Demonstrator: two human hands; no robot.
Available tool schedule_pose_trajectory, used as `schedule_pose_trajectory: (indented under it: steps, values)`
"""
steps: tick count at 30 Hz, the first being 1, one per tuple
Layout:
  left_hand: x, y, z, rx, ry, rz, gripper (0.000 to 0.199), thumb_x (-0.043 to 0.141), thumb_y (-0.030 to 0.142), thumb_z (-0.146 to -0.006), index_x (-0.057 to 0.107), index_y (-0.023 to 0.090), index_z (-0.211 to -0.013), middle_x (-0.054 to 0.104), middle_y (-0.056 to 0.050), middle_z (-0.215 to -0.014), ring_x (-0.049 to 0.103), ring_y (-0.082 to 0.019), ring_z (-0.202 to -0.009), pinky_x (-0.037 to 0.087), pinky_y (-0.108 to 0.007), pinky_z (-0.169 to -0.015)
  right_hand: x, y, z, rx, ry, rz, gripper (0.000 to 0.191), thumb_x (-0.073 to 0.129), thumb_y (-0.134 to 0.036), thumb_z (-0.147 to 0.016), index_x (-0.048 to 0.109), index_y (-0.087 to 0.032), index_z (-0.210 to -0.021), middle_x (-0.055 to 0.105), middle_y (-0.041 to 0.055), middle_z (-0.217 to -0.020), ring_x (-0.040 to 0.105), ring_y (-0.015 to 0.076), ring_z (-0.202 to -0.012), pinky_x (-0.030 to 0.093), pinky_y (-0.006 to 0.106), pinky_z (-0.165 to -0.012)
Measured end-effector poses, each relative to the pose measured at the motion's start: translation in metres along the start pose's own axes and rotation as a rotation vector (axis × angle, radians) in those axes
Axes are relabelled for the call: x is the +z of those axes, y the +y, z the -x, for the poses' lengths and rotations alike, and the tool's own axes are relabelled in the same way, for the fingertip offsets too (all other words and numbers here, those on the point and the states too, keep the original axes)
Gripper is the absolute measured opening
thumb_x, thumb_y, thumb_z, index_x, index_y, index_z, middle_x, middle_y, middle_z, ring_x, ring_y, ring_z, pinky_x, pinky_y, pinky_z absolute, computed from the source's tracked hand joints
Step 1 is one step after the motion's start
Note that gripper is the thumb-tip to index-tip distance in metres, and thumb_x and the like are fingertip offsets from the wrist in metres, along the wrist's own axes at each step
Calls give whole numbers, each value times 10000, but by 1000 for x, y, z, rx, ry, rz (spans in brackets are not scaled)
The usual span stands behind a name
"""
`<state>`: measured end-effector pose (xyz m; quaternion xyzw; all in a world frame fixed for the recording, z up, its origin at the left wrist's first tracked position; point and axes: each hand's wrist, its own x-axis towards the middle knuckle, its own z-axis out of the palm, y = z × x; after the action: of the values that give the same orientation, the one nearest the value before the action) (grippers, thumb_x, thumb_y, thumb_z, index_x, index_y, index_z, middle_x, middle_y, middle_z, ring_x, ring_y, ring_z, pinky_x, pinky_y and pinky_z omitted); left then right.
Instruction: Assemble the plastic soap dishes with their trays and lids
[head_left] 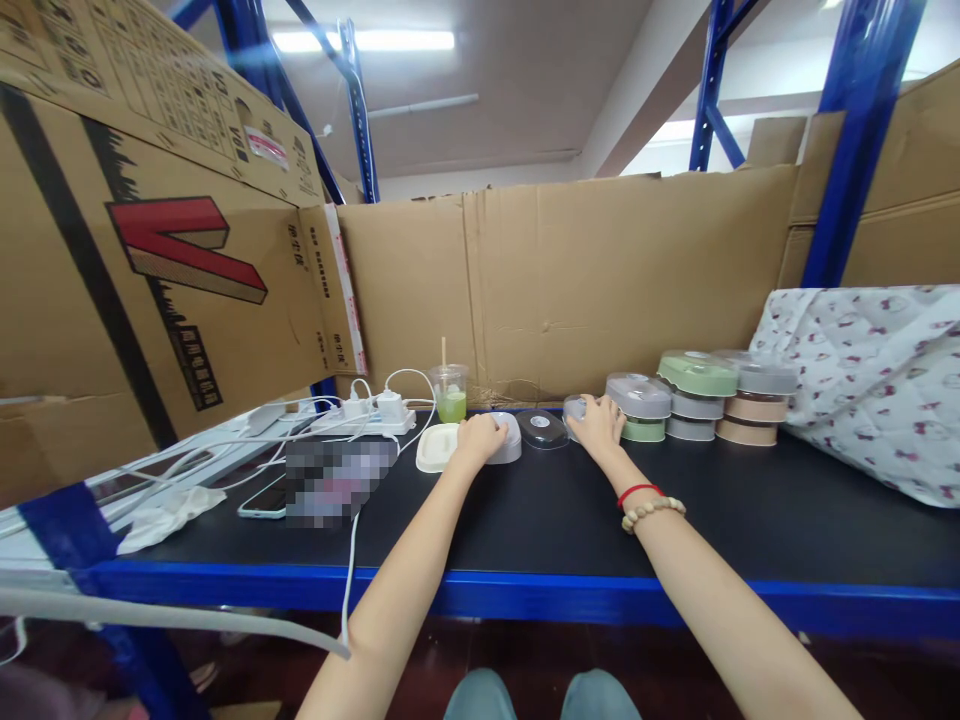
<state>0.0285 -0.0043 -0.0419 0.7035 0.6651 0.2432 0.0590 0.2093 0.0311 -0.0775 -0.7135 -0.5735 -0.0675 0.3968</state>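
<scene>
My left hand (481, 437) is closed, its curled fingers over the near-left side of a pale lavender oval container (513, 440). A cream oval container (435, 448) lies just left of that hand. Between my hands sits a black oval container (543, 430) with a clear cover and a round label. My right hand (598, 426) grips a grey container with a clear lid (573, 411) from above, thumb on its left side; the hand hides much of it. Directly right of it stands a stack with a grey clear-lidded container (640, 393) over a green one (643, 430).
More stacks, with green (697, 373) and peach (754, 410) containers, stand right, before a patterned quilted cloth (870, 380). A drink cup (451, 398), power strip (360, 422), white cables and phone (264, 498) lie left. Cardboard (585, 270) walls the back; a blue beam (555, 596) edges the shelf.
</scene>
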Motion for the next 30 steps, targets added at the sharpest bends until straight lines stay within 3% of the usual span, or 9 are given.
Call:
schedule_pose_trajectory:
  steps: [5,10,14,18,21,23,26,28,30]
  values:
    - [6,1,2,38,-18,-42,235,511,268,-767,730,196,-719,682,-132,-1067,510,-293,-1156,343,-367,-980,7,5,-3,36,42,-72,341,714,-254,-610,685,-257,-949,518,129,-1092,463,377,-1094,403,552,-849]
    - [17,2,4,62,-30,-128,408,372,340,-870,645,154,-1110,547,-154,-1295,426,-284,-1236,303,-384,-1009,2,2,-1,-1,81,-132,239,656,-216,-650,711,-267,-877,543,104,-1096,446,349,-1075,370,587,-861]
    - [23,5,4,21,-38,-20,465,316,354,-901,545,123,-1234,482,-169,-1359,356,-276,-1302,266,-386,-1038,-13,-14,5,-81,119,-199,258,587,-227,-706,710,-264,-929,568,89,-1130,407,326,-1111,325,592,-903]
    - [21,7,-1,-19,112,328,463,413,436,-864,575,149,-1189,534,-130,-1317,409,-263,-1268,290,-347,-1032,-20,-34,13,-204,177,-368,321,559,-304,-743,690,-257,-1032,582,85,-1143,420,296,-1126,356,503,-939]
    - [14,9,-6,-17,103,709,428,420,480,-852,691,151,-880,694,-97,-995,575,-250,-1055,404,-300,-921,-17,-49,22,-288,194,-539,368,543,-351,-765,672,-235,-1090,601,90,-1110,484,260,-1086,380,423,-968]
    - [9,10,-7,-45,79,969,431,451,494,-839,692,141,-783,706,-77,-820,627,-222,-905,457,-277,-827,-14,-58,29,-342,191,-655,373,537,-365,-770,676,-220,-1084,614,91,-1076,522,239,-1058,393,387,-975]
    - [4,15,-6,-119,-30,1320,424,448,493,-853,683,150,-933,712,-67,-838,655,-185,-823,495,-265,-756,-8,-66,35,-371,185,-802,371,557,-402,-755,694,-209,-1041,621,91,-1054,551,225,-1049,416,364,-961]
    - [4,18,-5,-141,-135,1486,420,403,470,-884,643,186,-1080,714,-64,-939,666,-177,-847,510,-269,-754,-5,-69,35,-331,172,-887,405,568,-451,-742,695,-202,-1035,622,96,-1060,559,231,-1051,443,369,-925]
    - [5,21,-5,-166,-159,1584,401,402,434,-895,603,214,-1162,705,-59,-1023,665,-180,-906,516,-274,-774,-2,-69,32,-247,178,-966,462,542,-501,-751,687,-178,-1049,625,110,-1065,570,235,-1041,460,373,-893]
